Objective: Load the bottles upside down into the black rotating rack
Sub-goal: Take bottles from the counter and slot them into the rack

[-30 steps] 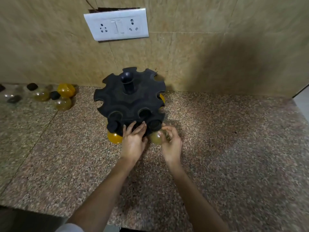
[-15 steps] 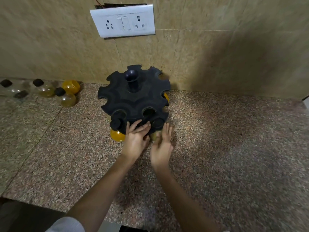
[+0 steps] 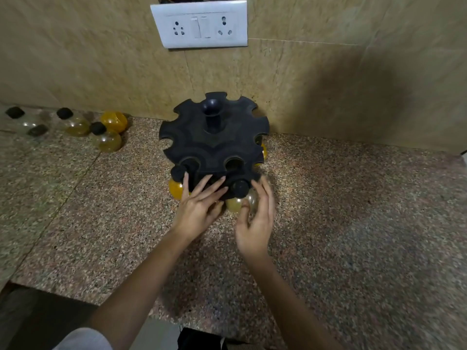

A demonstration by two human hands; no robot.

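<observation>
The black rotating rack point(image 3: 214, 142) stands on the granite counter against the wall. A clear bottle point(image 3: 233, 204) with a black cap hangs in a front slot of its lower tier. An orange bottle point(image 3: 175, 189) sits in the slot to its left, and more orange shows at the rack's right side point(image 3: 264, 150). My left hand point(image 3: 199, 205) rests with straight fingers on the rack's lower front edge. My right hand point(image 3: 255, 221) cups the clear bottle, thumb in front and blurred fingers along its right side.
Several loose bottles lie at the back left by the wall, among them an orange one point(image 3: 113, 121) and a clear one point(image 3: 108, 141) with a black cap. A white socket plate point(image 3: 199, 24) is on the wall. The counter's front edge point(image 3: 75, 296) drops off at lower left.
My right hand pressed the clear bottle flat-handed toward the rack, then opened its thumb away from the fingers around it. The left hand stayed on the rack's edge. The camera drew closer.
</observation>
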